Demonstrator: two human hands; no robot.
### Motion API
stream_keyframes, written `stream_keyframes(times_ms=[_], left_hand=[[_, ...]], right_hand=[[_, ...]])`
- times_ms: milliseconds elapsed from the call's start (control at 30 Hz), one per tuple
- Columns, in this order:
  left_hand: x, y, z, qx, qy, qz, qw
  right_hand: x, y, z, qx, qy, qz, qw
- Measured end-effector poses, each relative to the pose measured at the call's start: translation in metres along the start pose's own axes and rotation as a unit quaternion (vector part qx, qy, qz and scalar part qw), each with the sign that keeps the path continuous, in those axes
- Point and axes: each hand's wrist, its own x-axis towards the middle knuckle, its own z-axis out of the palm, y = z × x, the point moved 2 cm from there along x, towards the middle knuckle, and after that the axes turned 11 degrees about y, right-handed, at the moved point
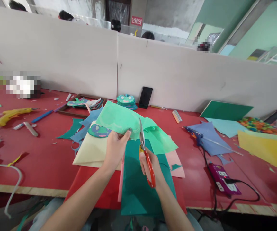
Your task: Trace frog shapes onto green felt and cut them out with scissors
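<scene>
My left hand (118, 144) pinches the lower edge of a light green felt sheet (121, 118), which bears a faint pale outline. In my right hand (151, 163) is a pair of scissors (148, 166) with red handles, its blades pointing up at the sheet. To the right of the blades, the felt hangs in a loose, folded flap. Below the scissors lies a dark green sheet (143, 189), and a cream sheet (90, 150) sits under my left hand. A green and blue face-shaped felt cutout (99, 131) rests on the cream sheet, partly covered.
A yellow glue gun (13, 116) lies at left, a blue glue gun (196, 134) at right near a purple power strip (224, 179). A phone (145, 97) leans on the white partition (177, 73). Felt scraps, a wooden frame (72, 114) and a yellow sheet (263, 147) surround the work.
</scene>
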Motion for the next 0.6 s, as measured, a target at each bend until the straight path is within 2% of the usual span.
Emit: stream_keyframes(times_ms=[100,333,433,600], left_hand=[[0.0002,0.0002,0.0006,-0.014,-0.006,-0.001,1.0],[0.0013,-0.0019,0.0001,-0.02,0.007,-0.003,1.0],[0.0031,-0.0034,-0.0018,-0.003,0.014,0.003,1.0],[0.005,0.0007,-0.0059,0.066,0.012,0.017,0.998]], right_hand=[[0.0012,0.0038,-0.0009,-0.027,-0.02,0.001,0.999],[0.0023,0.0028,-0.0015,-0.03,-0.01,-0.003,1.0],[0.0027,0.0029,-0.0015,-0.027,-0.003,-0.008,1.0],[0.0045,0.0086,0.001,-0.005,-0.028,-0.023,0.999]])
